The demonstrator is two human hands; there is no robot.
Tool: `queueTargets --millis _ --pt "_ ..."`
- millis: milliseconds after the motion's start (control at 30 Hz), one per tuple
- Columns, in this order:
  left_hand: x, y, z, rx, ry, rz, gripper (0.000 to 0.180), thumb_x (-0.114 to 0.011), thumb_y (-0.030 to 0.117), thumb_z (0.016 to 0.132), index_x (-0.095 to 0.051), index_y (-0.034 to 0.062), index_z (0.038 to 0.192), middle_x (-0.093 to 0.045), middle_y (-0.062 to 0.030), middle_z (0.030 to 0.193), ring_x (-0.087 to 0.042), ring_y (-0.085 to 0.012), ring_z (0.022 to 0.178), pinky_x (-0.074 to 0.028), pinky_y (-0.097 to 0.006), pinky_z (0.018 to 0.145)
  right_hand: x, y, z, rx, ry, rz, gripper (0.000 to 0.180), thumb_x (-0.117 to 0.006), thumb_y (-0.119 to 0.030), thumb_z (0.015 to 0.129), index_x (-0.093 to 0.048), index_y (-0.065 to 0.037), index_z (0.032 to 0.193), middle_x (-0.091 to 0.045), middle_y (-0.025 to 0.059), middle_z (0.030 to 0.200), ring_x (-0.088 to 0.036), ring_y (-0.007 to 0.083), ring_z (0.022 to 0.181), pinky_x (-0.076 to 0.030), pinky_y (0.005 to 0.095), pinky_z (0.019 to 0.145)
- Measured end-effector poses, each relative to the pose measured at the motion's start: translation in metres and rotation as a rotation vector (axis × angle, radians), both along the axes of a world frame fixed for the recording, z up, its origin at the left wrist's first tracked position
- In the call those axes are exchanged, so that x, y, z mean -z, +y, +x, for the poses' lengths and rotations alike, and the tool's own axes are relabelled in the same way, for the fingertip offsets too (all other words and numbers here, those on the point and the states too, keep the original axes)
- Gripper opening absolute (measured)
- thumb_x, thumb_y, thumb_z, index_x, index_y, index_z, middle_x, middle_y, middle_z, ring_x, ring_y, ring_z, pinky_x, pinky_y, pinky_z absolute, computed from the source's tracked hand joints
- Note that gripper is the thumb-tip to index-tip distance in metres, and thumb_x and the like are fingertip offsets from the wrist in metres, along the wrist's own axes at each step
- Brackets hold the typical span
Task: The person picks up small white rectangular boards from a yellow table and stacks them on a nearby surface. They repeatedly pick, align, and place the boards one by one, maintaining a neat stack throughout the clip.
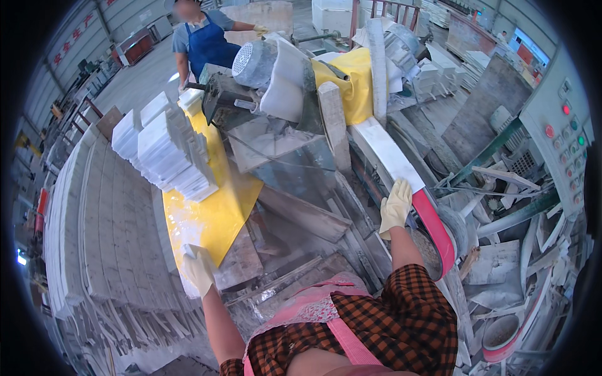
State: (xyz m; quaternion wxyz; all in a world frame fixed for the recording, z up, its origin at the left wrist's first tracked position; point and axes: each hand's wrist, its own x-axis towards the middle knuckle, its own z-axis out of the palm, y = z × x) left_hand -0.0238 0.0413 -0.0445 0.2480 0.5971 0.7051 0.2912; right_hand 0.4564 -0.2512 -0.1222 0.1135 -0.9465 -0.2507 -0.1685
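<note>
My right hand (pixel 396 205), in a cream glove, lies with its fingers extended on the near end of a long white stone slab (pixel 390 155). The slab rests along a narrow track, its near end over a pink belt (pixel 437 233) that curves round a wheel. My left hand (pixel 197 271), also gloved, is at the near edge of a wet yellow sheet (pixel 207 229); its fingers are blurred, so their grip does not show. Beyond it on the yellow sheet stand stacks of white stone tiles (pixel 164 147). The slab's far end disappears under a yellow cover (pixel 351 81).
A co-worker in a blue apron (pixel 210 47) stands behind a motor (pixel 254 64) at the far left. A control panel (pixel 560 141) with lit buttons rises at the right. Long stacked slabs (pixel 103 219) line the left; broken stone pieces (pixel 495 269) lie beside the belt.
</note>
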Motion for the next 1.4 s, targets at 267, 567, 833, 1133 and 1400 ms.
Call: queueTargets --millis 267,567,833,1133,1400 --pt "0.005 0.004 -0.002 -0.006 0.031 -0.001 0.043 -0.059 0.025 0.094 -0.06 -0.0077 0.123 -0.068 -0.0278 0.114 -0.066 -0.0399 0.106 -0.05 -0.045 0.091 0.013 -0.006 0.005 -0.01 -0.036 0.013 0.083 -0.068 -0.021 0.081 -0.035 0.007 0.152 -0.038 0.0294 0.155 -0.033 0.0436 0.145 -0.022 0.0495 0.125" --pt "-0.009 -0.004 0.004 -0.014 0.014 -0.013 0.042 -0.059 0.023 0.094 -0.06 -0.0072 0.123 -0.069 -0.0276 0.112 -0.067 -0.0393 0.103 -0.051 -0.045 0.089 0.01 -0.009 -0.001 0.002 -0.023 0.027 0.082 -0.067 -0.019 0.082 -0.034 0.007 0.152 -0.037 0.0299 0.156 -0.032 0.0435 0.147 -0.021 0.0498 0.126" --pt "-0.001 0.0 0.0 -0.016 0.012 -0.03 0.041 -0.059 0.022 0.097 -0.059 -0.0069 0.126 -0.068 -0.0283 0.118 -0.066 -0.0407 0.11 -0.05 -0.045 0.094 0.006 -0.015 -0.006 -0.02 -0.01 0.053 0.078 -0.066 -0.016 0.083 -0.035 0.008 0.151 -0.037 0.0286 0.157 -0.031 0.0418 0.148 -0.021 0.0492 0.126" --pt "-0.005 -0.003 0.001 0.008 0.036 -0.019 0.04 -0.058 0.021 0.095 -0.059 -0.0075 0.123 -0.067 -0.029 0.118 -0.065 -0.0424 0.11 -0.049 -0.046 0.094 -0.001 -0.018 -0.012 0.013 0.034 0.026 0.076 -0.065 -0.017 0.086 -0.035 0.008 0.152 -0.037 0.0283 0.157 -0.03 0.0412 0.149 -0.02 0.0489 0.127" --pt "-0.003 -0.001 0.002 -0.003 0.07 0.007 0.041 -0.06 0.023 0.094 -0.06 -0.0081 0.121 -0.068 -0.0292 0.113 -0.066 -0.0425 0.105 -0.05 -0.046 0.091 0.004 -0.021 -0.013 0.046 0.023 0.001 0.079 -0.066 -0.019 0.085 -0.034 0.008 0.152 -0.037 0.0289 0.157 -0.031 0.042 0.149 -0.019 0.0495 0.127"
